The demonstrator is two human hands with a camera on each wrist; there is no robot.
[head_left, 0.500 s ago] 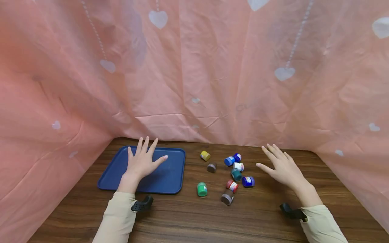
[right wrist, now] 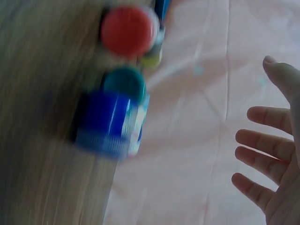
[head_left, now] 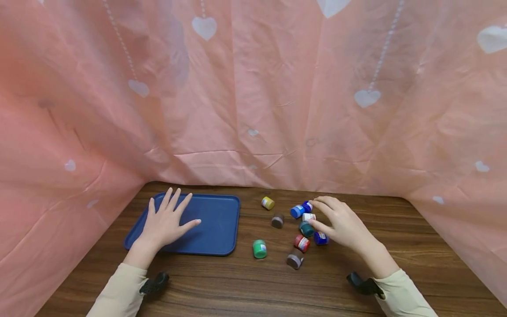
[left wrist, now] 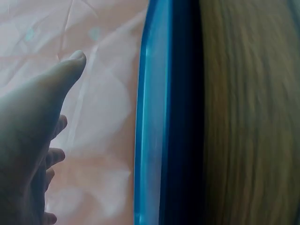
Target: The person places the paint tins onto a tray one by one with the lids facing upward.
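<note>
Head view: left hand flat and spread on the tray, likely steadying it; right hand loosely curved, grip holding nothing, over the jars on the table.

Left wrist: fingers straight beside tray rim.

Right wrist: fingers apart, blue jar just left.

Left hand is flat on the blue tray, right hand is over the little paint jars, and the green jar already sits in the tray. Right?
Not quite. The head view shows the green jar on the wooden table, just off the blue tray's near right corner, not in it. The rest holds: left hand flat on the tray, right hand over the paint jars.
</note>
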